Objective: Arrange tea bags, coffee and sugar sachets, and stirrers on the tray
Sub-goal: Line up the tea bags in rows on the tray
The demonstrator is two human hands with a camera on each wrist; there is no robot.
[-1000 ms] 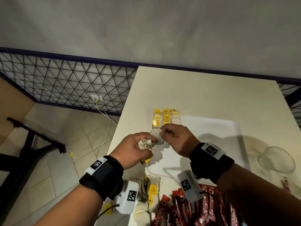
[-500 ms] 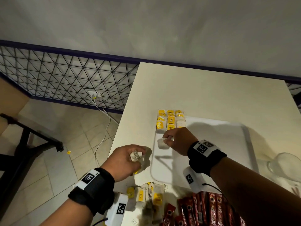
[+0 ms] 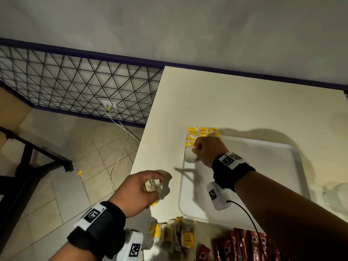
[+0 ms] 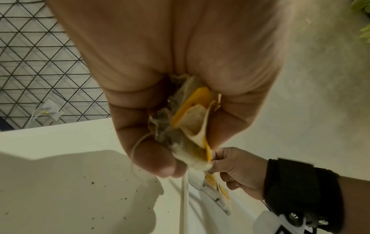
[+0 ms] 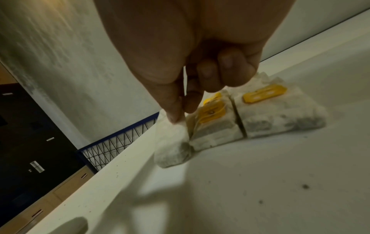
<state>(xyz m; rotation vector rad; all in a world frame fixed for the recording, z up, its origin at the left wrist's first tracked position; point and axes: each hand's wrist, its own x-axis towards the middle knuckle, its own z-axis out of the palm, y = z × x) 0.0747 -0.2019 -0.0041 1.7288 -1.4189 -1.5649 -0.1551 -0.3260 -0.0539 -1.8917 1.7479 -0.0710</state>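
Note:
A white tray [image 3: 263, 166] lies on the cream table. Tea bags with yellow tags [image 3: 202, 131] sit in rows at its far left corner, seen close in the right wrist view as tea bags [image 5: 260, 117]. My right hand [image 3: 205, 149] pinches the top of one white tea bag [image 3: 190, 158], [image 5: 174, 147] between thumb and forefinger, with its lower end on the tray beside the rows. My left hand [image 3: 139, 189] hovers over the table's left edge and grips a crumpled bunch of tea bags [image 3: 153, 185], [image 4: 188, 126].
Loose tea bags [image 3: 180, 236] and red coffee sachets [image 3: 243, 245] lie along the near table edge. A clear glass bowl [image 3: 337, 194] stands right of the tray. The table's left edge drops to a tiled floor with a cable [image 3: 120, 147] and a black stand [image 3: 33, 166].
My hands have parted. The right one carried a single tea bag forward to the tray's far left rows, while the left drew back toward the table edge with the bunch.

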